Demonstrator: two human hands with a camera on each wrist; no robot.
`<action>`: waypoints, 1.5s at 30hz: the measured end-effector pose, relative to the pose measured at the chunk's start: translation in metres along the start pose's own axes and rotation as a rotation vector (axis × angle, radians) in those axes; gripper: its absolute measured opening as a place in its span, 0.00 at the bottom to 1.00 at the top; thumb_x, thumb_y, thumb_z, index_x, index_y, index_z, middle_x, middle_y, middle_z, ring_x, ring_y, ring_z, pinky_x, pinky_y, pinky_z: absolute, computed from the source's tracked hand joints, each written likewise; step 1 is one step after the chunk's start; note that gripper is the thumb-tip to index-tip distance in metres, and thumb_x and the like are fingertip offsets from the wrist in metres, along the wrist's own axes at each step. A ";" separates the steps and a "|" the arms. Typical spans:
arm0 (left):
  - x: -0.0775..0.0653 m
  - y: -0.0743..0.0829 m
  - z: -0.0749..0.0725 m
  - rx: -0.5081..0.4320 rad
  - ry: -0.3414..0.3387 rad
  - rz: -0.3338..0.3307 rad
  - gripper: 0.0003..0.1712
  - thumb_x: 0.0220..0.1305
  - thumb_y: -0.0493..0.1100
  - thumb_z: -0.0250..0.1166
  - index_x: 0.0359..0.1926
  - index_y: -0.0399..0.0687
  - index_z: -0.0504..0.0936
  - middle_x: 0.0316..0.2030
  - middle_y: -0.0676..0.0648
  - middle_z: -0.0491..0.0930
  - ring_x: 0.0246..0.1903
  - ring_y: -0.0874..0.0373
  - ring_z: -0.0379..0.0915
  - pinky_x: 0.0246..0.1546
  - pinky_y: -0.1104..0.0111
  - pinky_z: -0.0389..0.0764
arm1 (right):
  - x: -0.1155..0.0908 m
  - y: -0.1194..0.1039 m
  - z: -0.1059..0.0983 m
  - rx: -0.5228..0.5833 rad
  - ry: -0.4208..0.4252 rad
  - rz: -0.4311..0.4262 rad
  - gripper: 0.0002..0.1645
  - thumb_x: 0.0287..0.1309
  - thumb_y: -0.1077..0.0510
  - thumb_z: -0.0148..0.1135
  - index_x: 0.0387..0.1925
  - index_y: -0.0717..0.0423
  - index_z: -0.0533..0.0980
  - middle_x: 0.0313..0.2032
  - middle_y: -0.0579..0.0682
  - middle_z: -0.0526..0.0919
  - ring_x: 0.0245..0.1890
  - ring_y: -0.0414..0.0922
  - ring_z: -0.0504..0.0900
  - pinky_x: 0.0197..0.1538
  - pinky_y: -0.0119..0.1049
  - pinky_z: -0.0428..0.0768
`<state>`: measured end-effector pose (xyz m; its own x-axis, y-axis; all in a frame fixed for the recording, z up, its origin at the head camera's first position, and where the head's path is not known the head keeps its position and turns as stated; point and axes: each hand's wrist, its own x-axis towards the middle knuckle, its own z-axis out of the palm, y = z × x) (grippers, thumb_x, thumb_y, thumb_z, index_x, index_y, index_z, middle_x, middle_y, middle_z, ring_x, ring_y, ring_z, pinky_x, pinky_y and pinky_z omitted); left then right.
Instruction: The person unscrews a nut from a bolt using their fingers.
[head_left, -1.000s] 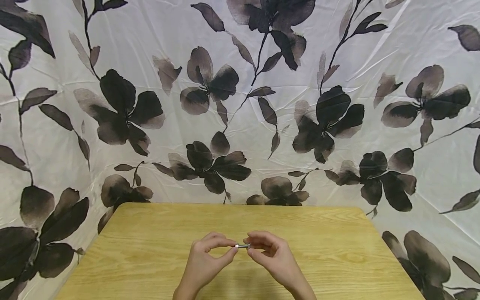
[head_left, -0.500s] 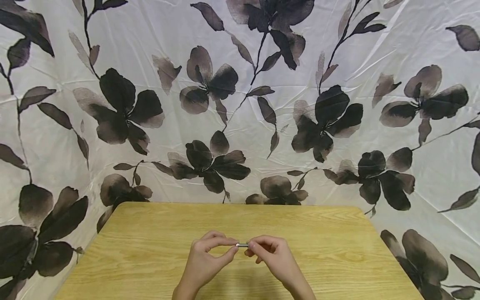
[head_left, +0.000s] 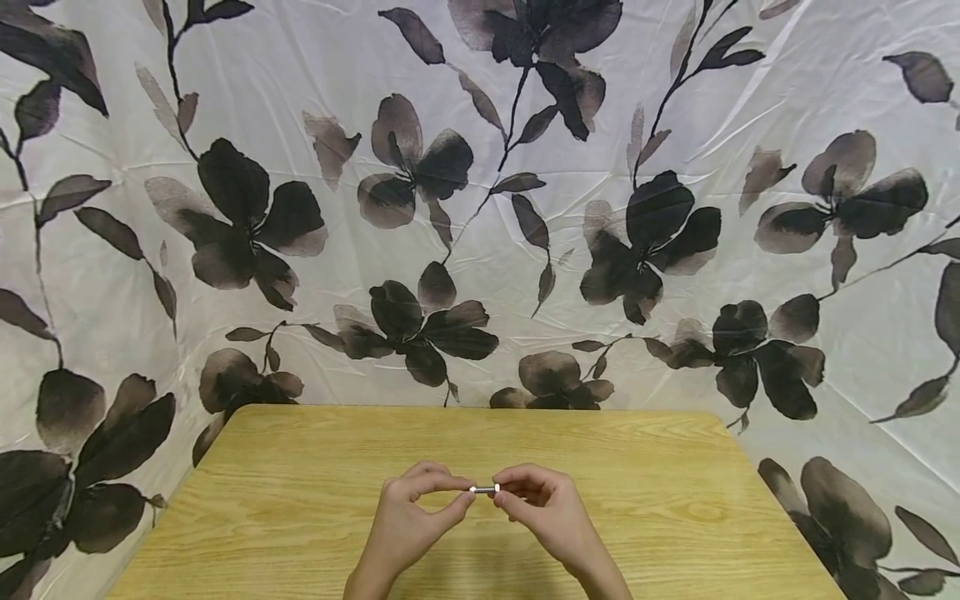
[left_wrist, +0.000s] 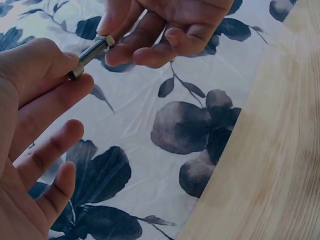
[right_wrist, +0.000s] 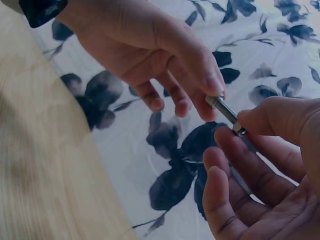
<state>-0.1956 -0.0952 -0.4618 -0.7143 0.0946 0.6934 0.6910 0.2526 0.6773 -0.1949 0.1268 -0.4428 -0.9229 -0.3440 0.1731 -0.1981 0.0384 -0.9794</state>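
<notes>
A silver bolt [head_left: 485,490] lies level between my two hands above the table. My left hand [head_left: 415,508] pinches its left end between thumb and forefinger. In the left wrist view that end [left_wrist: 76,74] is dark and mostly covered by the fingers. A hex nut [head_left: 497,489] sits at the bolt's right end. My right hand [head_left: 546,508] has thumb and forefinger on the nut, other fingers loosely bent. The bare threads [right_wrist: 227,110] show between the hands in the right wrist view.
A wood-grain table [head_left: 300,450] lies under both hands. Behind and beside it hangs a white cloth [head_left: 315,67] with dark flowers. A dark band [right_wrist: 42,11] circles the left wrist.
My right thumb has rolled up over the nut and come back down, with the fingertips parting so the nut shows. My left hand and the bolt have hardly moved.
</notes>
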 end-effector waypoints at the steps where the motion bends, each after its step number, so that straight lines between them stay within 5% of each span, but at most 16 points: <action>1: 0.000 0.000 0.000 -0.005 -0.001 -0.001 0.13 0.52 0.33 0.80 0.36 0.54 0.93 0.31 0.54 0.87 0.34 0.63 0.82 0.38 0.67 0.85 | 0.000 0.000 0.000 0.000 0.001 -0.006 0.15 0.65 0.60 0.69 0.49 0.65 0.83 0.44 0.67 0.87 0.36 0.38 0.85 0.41 0.33 0.84; 14: 0.000 0.002 -0.004 -0.071 -0.063 -0.163 0.08 0.57 0.38 0.78 0.35 0.57 0.93 0.33 0.55 0.89 0.36 0.63 0.84 0.43 0.67 0.84 | 0.000 0.005 0.001 0.013 -0.012 -0.097 0.12 0.65 0.63 0.68 0.48 0.63 0.83 0.44 0.53 0.88 0.45 0.40 0.86 0.49 0.38 0.86; 26: 0.003 0.002 -0.011 -0.135 -0.096 -0.316 0.04 0.59 0.40 0.77 0.36 0.53 0.93 0.35 0.56 0.90 0.39 0.61 0.86 0.47 0.65 0.83 | -0.001 0.008 0.000 0.017 -0.035 -0.231 0.11 0.67 0.66 0.65 0.48 0.67 0.82 0.44 0.52 0.88 0.45 0.40 0.86 0.47 0.36 0.86; 35: 0.001 -0.004 -0.012 -0.085 -0.107 -0.404 0.08 0.58 0.43 0.78 0.38 0.63 0.92 0.38 0.56 0.91 0.42 0.63 0.84 0.47 0.67 0.79 | -0.001 0.007 -0.009 -0.146 0.003 -0.084 0.11 0.68 0.58 0.67 0.48 0.58 0.85 0.43 0.61 0.88 0.41 0.38 0.86 0.42 0.35 0.86; 45: -0.014 -0.025 -0.015 0.024 -0.228 -0.454 0.04 0.57 0.47 0.79 0.33 0.64 0.92 0.36 0.61 0.89 0.41 0.65 0.83 0.51 0.56 0.77 | -0.007 0.030 -0.021 -0.170 -0.028 0.048 0.11 0.65 0.55 0.70 0.45 0.58 0.86 0.42 0.58 0.90 0.40 0.39 0.87 0.41 0.34 0.85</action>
<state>-0.2013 -0.1177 -0.4850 -0.9498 0.1777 0.2575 0.3047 0.3384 0.8903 -0.2016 0.1504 -0.4717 -0.9236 -0.3637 0.1210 -0.2089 0.2129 -0.9545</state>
